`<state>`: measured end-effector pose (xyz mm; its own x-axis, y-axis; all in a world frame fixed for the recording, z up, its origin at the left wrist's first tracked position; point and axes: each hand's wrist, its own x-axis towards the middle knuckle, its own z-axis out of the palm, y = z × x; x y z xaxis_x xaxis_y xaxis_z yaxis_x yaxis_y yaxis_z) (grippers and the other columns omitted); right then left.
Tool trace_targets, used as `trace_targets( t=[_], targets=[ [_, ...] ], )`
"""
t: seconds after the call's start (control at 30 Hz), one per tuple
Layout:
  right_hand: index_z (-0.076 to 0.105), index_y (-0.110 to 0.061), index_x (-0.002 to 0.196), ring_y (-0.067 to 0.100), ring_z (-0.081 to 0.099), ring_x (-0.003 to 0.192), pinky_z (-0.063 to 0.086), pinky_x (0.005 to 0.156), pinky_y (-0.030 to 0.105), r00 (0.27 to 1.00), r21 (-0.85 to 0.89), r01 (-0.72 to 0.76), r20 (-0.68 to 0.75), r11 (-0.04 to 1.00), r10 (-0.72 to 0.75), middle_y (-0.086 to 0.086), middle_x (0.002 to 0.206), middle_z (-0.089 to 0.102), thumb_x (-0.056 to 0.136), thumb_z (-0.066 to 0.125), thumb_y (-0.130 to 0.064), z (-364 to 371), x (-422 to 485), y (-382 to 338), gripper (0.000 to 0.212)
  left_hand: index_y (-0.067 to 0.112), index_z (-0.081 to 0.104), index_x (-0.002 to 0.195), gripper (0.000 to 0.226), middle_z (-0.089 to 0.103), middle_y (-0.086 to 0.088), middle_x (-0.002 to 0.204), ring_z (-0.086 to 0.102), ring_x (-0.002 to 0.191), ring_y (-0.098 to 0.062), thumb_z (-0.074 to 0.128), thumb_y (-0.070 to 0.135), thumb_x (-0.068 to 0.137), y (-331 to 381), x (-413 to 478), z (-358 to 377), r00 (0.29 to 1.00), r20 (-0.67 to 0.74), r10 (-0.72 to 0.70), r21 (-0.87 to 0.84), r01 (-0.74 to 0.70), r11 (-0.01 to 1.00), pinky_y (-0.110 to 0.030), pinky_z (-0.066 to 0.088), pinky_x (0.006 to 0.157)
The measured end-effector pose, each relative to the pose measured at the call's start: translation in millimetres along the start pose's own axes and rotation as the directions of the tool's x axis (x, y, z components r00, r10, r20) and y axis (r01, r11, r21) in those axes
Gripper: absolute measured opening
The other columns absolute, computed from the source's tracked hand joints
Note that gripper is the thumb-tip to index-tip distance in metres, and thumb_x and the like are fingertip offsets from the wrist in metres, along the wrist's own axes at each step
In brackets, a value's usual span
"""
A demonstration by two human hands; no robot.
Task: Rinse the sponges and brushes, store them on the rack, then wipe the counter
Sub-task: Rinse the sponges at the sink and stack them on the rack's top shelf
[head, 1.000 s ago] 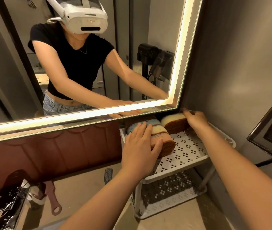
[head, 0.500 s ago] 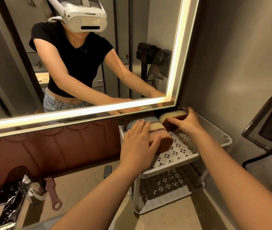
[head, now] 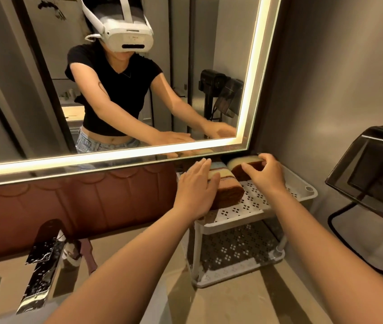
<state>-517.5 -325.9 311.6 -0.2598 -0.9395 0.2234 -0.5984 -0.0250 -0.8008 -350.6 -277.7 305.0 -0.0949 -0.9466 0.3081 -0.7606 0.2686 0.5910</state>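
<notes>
A white perforated rack with two shelves stands on the beige counter, in the corner by the wall. On its upper shelf stands a row of sponges, with a yellow-and-brown sponge just behind. A chrome faucet rises from the counter at the left.

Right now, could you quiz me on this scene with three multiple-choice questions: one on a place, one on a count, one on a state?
1. On the rack, where do the sponges sit? A top shelf; B lower shelf; C hanging off its side.
2. How many shelves has the rack? A one; B two; C four.
3. What is the right hand doing? A hanging idle; B lying flat and open; C gripping a yellow-and-brown sponge.
Answers: A, they lie on the upper perforated tray; B, two trays are stacked; C, its fingers and thumb curl round it.
</notes>
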Motion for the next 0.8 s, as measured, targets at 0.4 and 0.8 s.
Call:
trace_targets(
  t=[0.4, 0.8],
  targets=[
    [0.064, -0.023, 0.101, 0.008, 0.062, 0.088, 0.05, 0.071, 0.022, 0.85, 0.118, 0.225, 0.461, 0.967, -0.254, -0.006, 0.097, 0.064, 0.087, 0.061, -0.033, -7, -120, -75, 0.017, 0.017, 0.063, 0.106, 0.029, 0.066, 0.003, 0.095, 0.061, 0.09, -0.01, 0.042, 0.034, 0.096, -24, -104, -101, 0.963, 0.268, 0.011, -0.019, -0.006, 1.0, -0.03, 0.049, 0.084],
    [0.064, -0.023, 0.097, 0.008, 0.058, 0.075, 0.043, 0.062, 0.018, 0.485, 0.158, 0.354, 0.812, 0.922, -0.325, -0.006, 0.08, 0.061, 0.086, 0.062, -0.029, 103, -267, -128, 0.013, 0.024, 0.056, 0.12, 0.032, 0.058, 0.006, 0.113, 0.052, 0.1, -0.007, 0.042, 0.039, 0.095, -122, -274, -197, 0.884, 0.359, -0.3, 0.144, 0.265, 0.954, -0.023, 0.041, 0.086]
  ],
)
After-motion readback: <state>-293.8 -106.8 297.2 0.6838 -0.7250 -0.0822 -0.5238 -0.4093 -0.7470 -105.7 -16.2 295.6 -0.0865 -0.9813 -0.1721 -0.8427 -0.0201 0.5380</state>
